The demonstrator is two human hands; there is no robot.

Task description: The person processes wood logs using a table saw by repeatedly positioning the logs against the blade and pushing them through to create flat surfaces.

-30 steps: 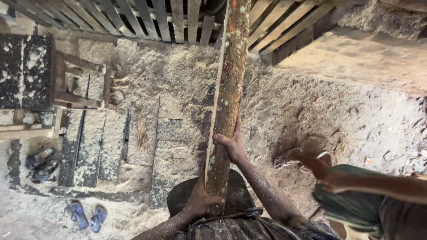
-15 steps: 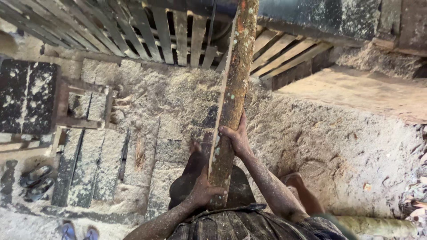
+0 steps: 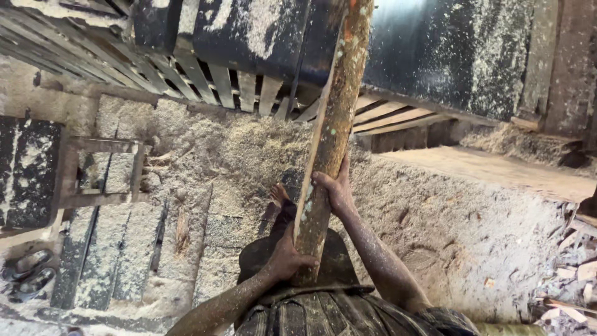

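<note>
The view has tipped up since a moment ago: the other person's leg on the right is gone, a bare foot [image 3: 278,194] now shows just left of the plank, and the dark sawdust-covered machine fills the top. On the left I see sandals [image 3: 25,280] on the floor and a wooden frame [image 3: 102,171]. My left hand [image 3: 287,256] is closed round the bottom of the long bark-edged plank [image 3: 329,124], which stands nearly upright in the middle, and my right hand [image 3: 336,190] is wrapped round it higher up, beside the sawdust bank [image 3: 472,230].
</note>
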